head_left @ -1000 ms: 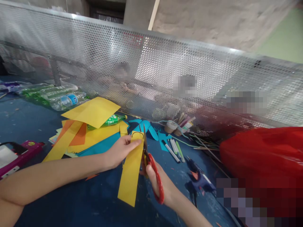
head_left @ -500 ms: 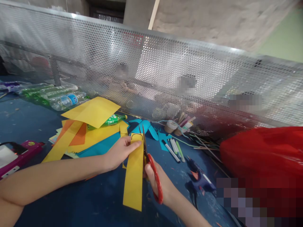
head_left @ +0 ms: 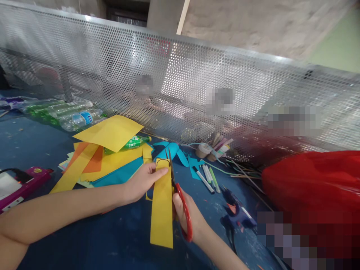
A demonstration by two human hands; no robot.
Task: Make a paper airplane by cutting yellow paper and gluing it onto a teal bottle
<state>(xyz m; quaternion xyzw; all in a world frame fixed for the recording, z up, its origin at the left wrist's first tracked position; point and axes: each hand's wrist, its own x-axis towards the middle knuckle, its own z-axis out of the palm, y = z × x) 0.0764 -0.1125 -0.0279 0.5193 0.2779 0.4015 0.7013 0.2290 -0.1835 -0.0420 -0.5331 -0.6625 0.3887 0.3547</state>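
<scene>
A yellow paper strip hangs from my left hand, pinched near its upper end with the thumb on top. A dark curved line is drawn at that end. My right hand is wrapped round the red handles of a pair of scissors. Their blades point away from me, slightly parted, along the strip's upper right edge. Behind the blade tips lie blue paper cutouts. A yellow paper piece with a cut-out opening shows partly behind my left hand.
Coloured paper sheets are piled at left around a green bottle. Several plastic bottles lie farther left, a purple power strip nearer. Right are markers, a glue gun and a red bag. A perforated metal screen stands behind; people sit beyond.
The lower end of the yellow strip has swung a little to the right. Both hands and the scissors stay nearly in place.
</scene>
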